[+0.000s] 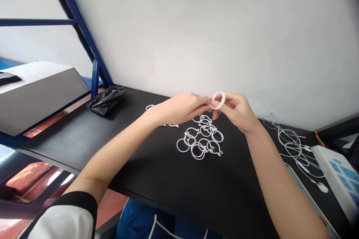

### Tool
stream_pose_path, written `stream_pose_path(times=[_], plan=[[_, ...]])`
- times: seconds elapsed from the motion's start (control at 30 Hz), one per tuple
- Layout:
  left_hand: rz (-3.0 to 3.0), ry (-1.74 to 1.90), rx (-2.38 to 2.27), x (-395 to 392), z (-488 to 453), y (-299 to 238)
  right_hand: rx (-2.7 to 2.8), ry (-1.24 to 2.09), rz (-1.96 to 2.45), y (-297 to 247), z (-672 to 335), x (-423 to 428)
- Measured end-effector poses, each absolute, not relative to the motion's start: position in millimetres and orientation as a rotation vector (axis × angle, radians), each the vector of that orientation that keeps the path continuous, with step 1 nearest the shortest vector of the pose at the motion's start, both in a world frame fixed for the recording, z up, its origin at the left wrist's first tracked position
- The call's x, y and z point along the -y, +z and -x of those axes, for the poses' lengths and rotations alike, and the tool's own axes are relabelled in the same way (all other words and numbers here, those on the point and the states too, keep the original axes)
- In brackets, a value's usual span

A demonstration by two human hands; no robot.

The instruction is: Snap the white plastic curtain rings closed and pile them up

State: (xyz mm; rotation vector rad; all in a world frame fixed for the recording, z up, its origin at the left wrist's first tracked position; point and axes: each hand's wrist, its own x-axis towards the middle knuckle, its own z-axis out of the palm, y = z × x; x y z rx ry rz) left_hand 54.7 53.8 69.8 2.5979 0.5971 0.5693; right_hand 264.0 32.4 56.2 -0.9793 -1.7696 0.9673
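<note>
White ring: 1 pc, held up btwn both hands, above the far side of the black tabletop, nr the wall. L hand: fingertips pinched tog. on ring's left side, exact contact pt hidden. R hand: thumb & fingers clamped on same ring; can't tell if thumb goes thru it. Loose rings below: approx. a dozen, overlapping, so no exact ct. More, at least 2, partly hidden behind L forearm. Also 1 black plastic bag at left; 2+ white earbuds w/ tangled cable at right, beside 1 white box w/ blue squares. Held ring looks plain, glossy-ish, thin-banded, tilted; loose ones incl. small knobs/loops on the rim.
</note>
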Motion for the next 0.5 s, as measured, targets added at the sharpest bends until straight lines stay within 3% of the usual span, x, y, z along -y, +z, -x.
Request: stream_pose_path(times=[0.5], plan=[[-2.755, 0.489, -0.646, -57.1, -51.7, 69.5, 1.852, 1.068, 1.129, 56.8, -271.6, -32.0]])
